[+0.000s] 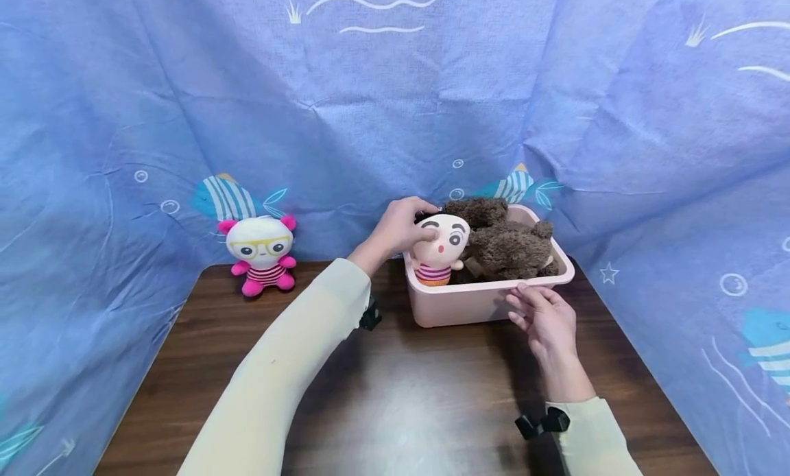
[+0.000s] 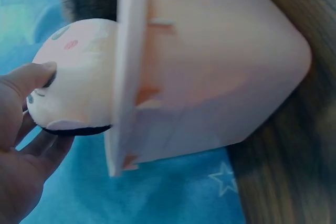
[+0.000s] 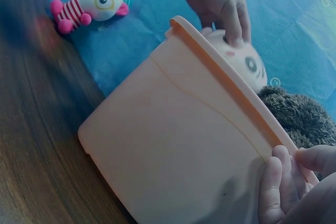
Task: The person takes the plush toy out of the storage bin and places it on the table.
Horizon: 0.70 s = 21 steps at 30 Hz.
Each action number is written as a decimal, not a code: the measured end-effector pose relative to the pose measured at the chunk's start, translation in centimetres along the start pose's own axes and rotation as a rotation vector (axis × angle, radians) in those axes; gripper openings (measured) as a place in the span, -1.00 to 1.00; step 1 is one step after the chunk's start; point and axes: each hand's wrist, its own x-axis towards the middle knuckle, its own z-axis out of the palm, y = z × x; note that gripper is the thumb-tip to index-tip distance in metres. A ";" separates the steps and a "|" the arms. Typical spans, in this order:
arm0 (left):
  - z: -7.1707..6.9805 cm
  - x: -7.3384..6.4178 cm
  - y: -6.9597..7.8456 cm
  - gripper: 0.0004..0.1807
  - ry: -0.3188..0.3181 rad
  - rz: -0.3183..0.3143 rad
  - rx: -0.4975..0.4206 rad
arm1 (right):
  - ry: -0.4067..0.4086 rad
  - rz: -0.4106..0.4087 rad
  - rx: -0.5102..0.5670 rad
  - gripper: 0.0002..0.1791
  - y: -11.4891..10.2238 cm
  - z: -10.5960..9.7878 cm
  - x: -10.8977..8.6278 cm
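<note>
A pink bin [image 1: 469, 304] stands at the back right of the table. My left hand [image 1: 404, 225] grips the head of a plush doll [image 1: 441, 250] with thick black eyebrows and a striped shirt; its body is inside the bin's left end. In the left wrist view, the thumb presses on the doll's face [image 2: 84, 77] and the fingers go behind it. Dark brown curly plush [image 1: 512, 250] fills the right part of the bin. At the front rim, my right hand [image 1: 549, 325] pinches the edge, thumb on top and fingers against the outer wall [image 3: 199, 145].
A pink and white plush toy [image 1: 262, 253] with yellow glasses sits at the back left of the wooden table [image 1: 395, 394]. Blue cloth [image 1: 370, 119] with fish prints hangs behind and along both sides. Black straps with small devices [image 1: 543, 422] are on both wrists.
</note>
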 end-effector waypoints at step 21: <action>-12.7 -3.8 -1.8 -0.51 0.284 -0.053 -0.317 | -0.006 0.022 -0.024 -0.82 -0.2 0.1 -0.1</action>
